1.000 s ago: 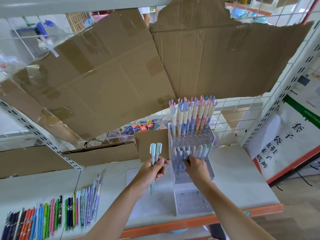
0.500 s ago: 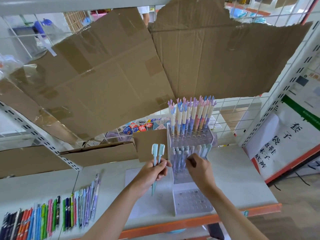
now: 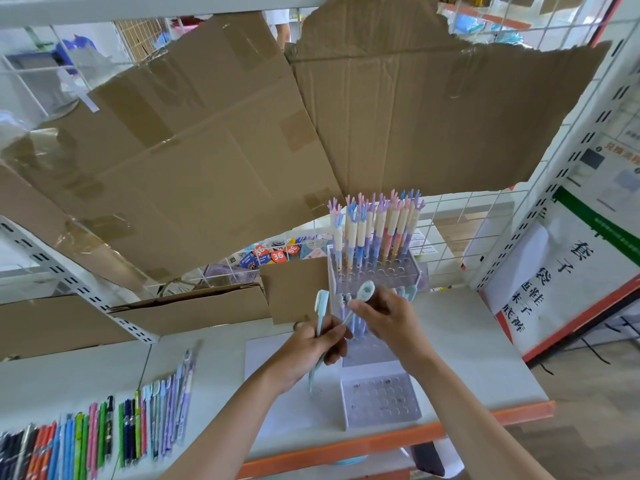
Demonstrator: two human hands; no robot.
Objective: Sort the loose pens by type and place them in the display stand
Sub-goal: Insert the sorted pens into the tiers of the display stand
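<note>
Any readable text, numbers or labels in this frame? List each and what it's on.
"36": red round tags on packaged goods behind the wire grid.
"套子", "袋": large black characters on the white sign at right; its lower characters are too distorted to read for certain.
Orange heading and small print on the upper right poster: blurred, unreadable.
Loose pens: print too small.

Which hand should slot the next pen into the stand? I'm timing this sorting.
Probably the right hand: it already pinches a pen directly at the stand, while the left hand holds another pen beside it.
</note>
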